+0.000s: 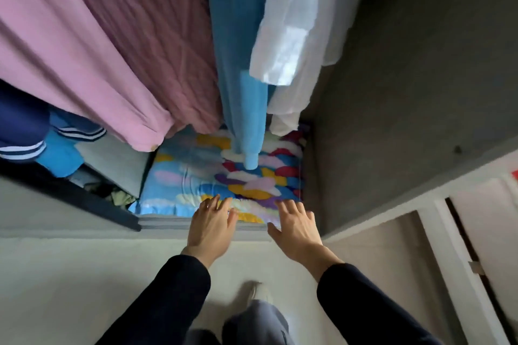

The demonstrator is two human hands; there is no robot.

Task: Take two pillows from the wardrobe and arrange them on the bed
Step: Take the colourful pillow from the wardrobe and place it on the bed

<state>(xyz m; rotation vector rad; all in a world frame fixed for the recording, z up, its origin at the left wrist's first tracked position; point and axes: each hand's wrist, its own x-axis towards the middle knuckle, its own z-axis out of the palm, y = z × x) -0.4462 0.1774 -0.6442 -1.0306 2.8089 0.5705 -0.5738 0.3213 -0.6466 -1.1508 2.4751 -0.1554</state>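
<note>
- Both hands reach toward a colourful pillow lying flat on the floor of an open wardrobe, under a row of hanging clothes.
- The pillow lies straight ahead of and just beyond the fingertips; its near edge sits at the wardrobe's front lip, right where both hands arrive.
- Its long axis appears to run left to right, across the line of the reach, so the two hands meet its near long side rather than an end.
- The left hand hovers at the middle of that near edge, fingers spread and empty; whether they touch the fabric cannot be told.
- The right hand is over the edge's right-hand part, close to the wardrobe's side wall, fingers likewise apart and holding nothing.
- Neither hand is clearly nearer; both look about level with the edge.
- A blue hanging garment drops onto the pillow's top beyond the hands, so a pull toward the body would likely slide the pillow out beneath it.
- Only one pillow can be made out; no bed is in view.
</note>
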